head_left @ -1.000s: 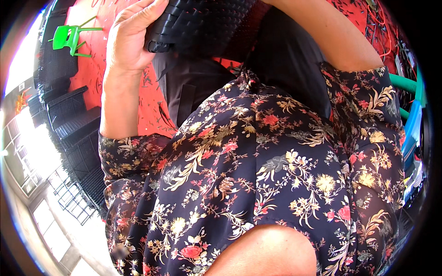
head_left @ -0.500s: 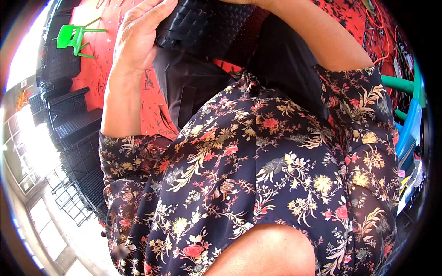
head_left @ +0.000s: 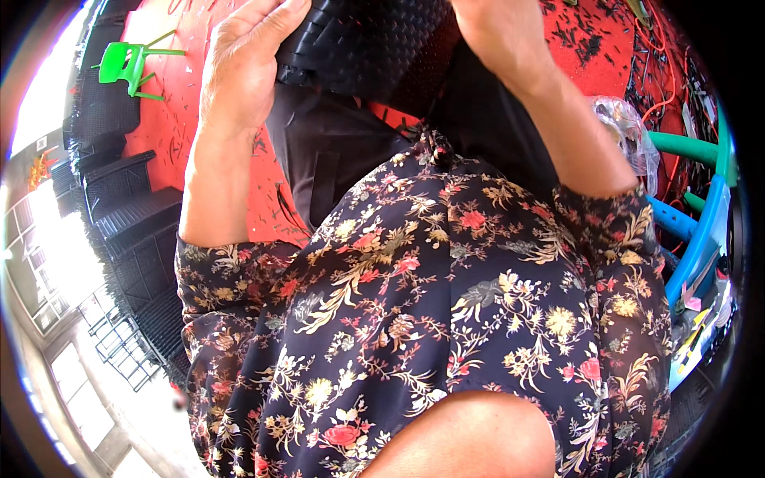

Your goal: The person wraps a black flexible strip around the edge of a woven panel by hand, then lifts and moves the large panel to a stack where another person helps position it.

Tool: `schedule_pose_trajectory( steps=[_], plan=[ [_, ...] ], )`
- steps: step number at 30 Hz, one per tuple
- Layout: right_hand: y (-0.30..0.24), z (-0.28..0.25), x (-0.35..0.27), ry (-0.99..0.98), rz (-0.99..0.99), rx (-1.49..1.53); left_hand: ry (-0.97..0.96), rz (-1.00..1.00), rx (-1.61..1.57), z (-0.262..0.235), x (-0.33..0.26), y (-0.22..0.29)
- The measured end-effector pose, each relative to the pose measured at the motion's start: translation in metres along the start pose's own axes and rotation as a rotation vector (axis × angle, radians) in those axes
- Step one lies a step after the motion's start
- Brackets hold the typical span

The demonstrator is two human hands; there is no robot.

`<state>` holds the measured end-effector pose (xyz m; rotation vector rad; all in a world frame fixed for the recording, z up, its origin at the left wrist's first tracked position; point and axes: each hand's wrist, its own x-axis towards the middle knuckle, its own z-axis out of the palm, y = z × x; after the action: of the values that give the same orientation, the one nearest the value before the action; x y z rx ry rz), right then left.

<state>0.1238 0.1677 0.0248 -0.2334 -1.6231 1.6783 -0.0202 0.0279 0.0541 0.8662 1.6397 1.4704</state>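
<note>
"Showing at the top centre of the frame, the weave (head_left: 358, 52) runs out past the upper edge. How does it look?"

"Black all over, made of flat strips crossing over and under. The left part is glossy and catches the light; the right part is darker, with small pale flecks between the strips. Its lower left corner looks thick and bunched."

"And what's below it?"

"Dark trousers (head_left: 343, 127), with the red floor (head_left: 263, 199) showing around them, scattered with black scraps (head_left: 586, 48)."

"Tell me about the left hand (head_left: 243, 64)."

"It's at upper left, partly closed on the weave's left edge. The thumb slants up along that edge. The fingertips go beyond the frame, so how tight the grip is doesn't show."

"The right hand (head_left: 498, 36)?"

"Upper right of centre, beside the weave's right side, with the back of the hand in view. Its fingers are cut off by the upper edge, so I can't tell whether they're open or gripping."

"Anything near that arm?"

"A clear bag (head_left: 625, 127), at upper right, just past the forearm."
</note>
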Motion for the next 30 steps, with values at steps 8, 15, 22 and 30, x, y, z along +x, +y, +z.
schedule_pose_trajectory(
  steps=[8,15,22,30],
  plan=[
    [0.039,0.013,-0.06,-0.099,0.317,0.2,0.034,-0.017,-0.061,0.012,0.002,0.009],
    [0.029,0.021,-0.059,-0.098,0.286,0.183,0.081,0.022,-0.048,0.011,0.002,0.007],
    [0.023,0.028,-0.057,-0.102,0.191,0.179,0.039,0.017,-0.028,0.017,-0.001,0.022],
    [0.019,0.027,-0.057,-0.128,0.185,0.114,0.127,0.009,-0.032,0.016,-0.001,0.02]
  ],
)
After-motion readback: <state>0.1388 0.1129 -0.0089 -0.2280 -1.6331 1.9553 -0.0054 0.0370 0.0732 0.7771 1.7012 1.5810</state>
